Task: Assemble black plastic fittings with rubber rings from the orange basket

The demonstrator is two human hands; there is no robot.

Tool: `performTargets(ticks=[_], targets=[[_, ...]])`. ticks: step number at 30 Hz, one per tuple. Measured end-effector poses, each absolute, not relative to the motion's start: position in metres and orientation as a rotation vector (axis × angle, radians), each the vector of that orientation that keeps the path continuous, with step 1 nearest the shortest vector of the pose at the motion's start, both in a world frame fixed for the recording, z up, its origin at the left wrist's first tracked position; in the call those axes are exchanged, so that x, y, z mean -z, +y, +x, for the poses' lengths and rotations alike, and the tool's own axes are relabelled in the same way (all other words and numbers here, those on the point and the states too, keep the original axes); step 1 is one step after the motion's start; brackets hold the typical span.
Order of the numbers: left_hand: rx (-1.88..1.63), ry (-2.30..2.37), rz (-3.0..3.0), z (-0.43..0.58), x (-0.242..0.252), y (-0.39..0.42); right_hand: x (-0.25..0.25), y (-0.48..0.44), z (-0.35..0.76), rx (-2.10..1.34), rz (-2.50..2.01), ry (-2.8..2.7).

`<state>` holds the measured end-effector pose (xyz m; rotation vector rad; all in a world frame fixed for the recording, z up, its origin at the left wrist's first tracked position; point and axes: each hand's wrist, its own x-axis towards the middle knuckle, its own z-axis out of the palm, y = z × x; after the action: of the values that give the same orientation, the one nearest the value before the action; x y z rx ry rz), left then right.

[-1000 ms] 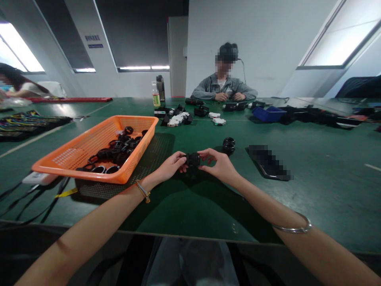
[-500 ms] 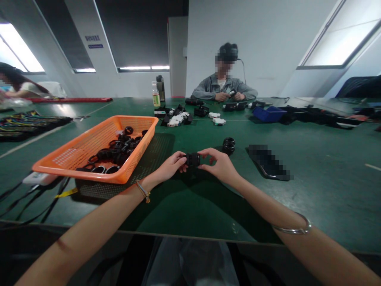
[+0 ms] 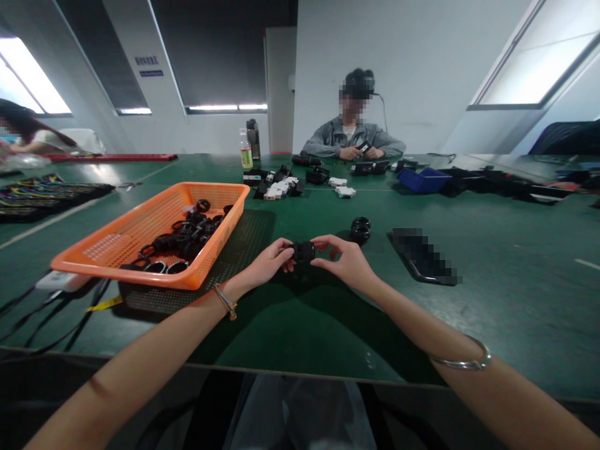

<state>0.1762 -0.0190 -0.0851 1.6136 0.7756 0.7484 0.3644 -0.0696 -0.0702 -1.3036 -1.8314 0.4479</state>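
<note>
Between my two hands is a short black cylindrical part (image 3: 304,251) with notches around its side, held sideways just above the green table. My left hand (image 3: 272,259) grips its left end between thumb and fingers. At the other end, the thumb and fingertips of my right hand (image 3: 344,257) close around the rim. Small black rings (image 3: 360,229) stand stacked just beyond my right hand. To my left, an orange plastic basket (image 3: 218,242) contains many loose black rings (image 3: 190,234).
A dark phone-like slab (image 3: 424,265) lies to the right. Black and white parts (image 3: 281,186), a blue bin (image 3: 424,180) and bottles (image 3: 245,150) stand farther back. A person (image 3: 354,131) opposite handles a small dark device. Cables (image 3: 60,319) run beside the basket.
My hands and the black part stay almost in place. Across the table, the other person's device has tilted slightly.
</note>
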Motion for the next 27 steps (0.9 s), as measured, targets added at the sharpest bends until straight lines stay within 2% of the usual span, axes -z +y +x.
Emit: performTargets(ticks=[27], targets=[[-0.765, 0.725, 1.645, 0.1752, 0.0911, -0.0152, 0.0753, -0.0663, 0.3655, -0.449, -1.29, -1.814]])
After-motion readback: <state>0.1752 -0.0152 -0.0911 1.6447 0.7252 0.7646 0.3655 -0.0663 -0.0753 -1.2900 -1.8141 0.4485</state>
